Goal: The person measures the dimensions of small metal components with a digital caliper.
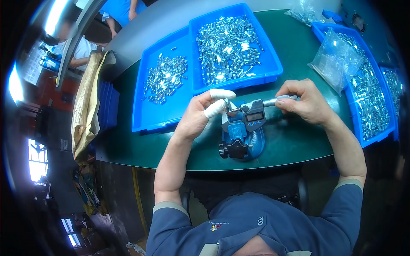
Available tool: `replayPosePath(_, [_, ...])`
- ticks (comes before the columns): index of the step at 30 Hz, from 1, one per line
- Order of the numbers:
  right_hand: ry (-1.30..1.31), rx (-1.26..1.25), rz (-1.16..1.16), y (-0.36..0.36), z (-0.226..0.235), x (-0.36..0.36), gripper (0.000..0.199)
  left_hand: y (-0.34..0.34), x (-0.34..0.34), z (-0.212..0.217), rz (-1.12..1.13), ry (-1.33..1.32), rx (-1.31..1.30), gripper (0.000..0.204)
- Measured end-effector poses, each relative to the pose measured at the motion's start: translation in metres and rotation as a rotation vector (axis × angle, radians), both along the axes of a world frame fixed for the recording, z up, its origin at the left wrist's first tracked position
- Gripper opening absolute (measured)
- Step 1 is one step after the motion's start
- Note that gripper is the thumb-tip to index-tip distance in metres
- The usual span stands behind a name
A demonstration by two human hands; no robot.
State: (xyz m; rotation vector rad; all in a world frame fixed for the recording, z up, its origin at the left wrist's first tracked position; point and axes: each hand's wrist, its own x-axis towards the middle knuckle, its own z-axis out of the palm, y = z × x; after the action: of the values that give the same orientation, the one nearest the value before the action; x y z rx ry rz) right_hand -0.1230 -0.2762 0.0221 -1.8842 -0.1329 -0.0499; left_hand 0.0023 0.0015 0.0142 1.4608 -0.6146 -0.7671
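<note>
A digital micrometer (254,116) with a small display is clamped in a blue stand (256,144) with a black knob, near the table's front edge. My left hand (197,112) wears white finger covers on thumb and forefinger. Those two fingers pinch a small shiny metal piece (229,105) at the micrometer's jaws, partly hidden by the fingertips. On the other side, my right hand (306,102) has thumb and fingers closed round the micrometer's thimble. Beyond the hands, a blue tray (278,73) is heaped with small metal pieces, and a second blue tray (137,112) to its left holds a smaller pile.
At the right lies a long blue tray (364,143) of metal pieces, with a clear plastic bag (335,59) over it. Stacked blue trays (108,104) and brown sacking (85,102) stand at the table's left edge. Other people (81,49) are at the far left.
</note>
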Motion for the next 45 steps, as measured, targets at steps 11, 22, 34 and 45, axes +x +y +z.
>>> replayPosePath(11, [0.003, -0.007, -0.001, 0.0004, -0.0012, -0.0001, 0.025, -0.0001, -0.0011, 0.0013, 0.012, 0.020, 0.008, 0.029])
replayPosePath(22, [-0.014, 0.004, -0.037, 0.0005, -0.0013, -0.0019, 0.024, -0.0007, 0.0010, -0.0040, 0.054, -0.009, 0.023, 0.022])
replayPosePath(34, [0.028, -0.024, -0.029, 0.0007, -0.0005, 0.0003, 0.026, -0.0001, -0.0002, -0.0072, 0.069, -0.021, -0.013, 0.018])
replayPosePath(45, [0.076, -0.045, -0.031, -0.0016, -0.0033, 0.0021, 0.028, -0.0010, -0.0026, -0.0020, 0.057, 0.006, 0.011, 0.021])
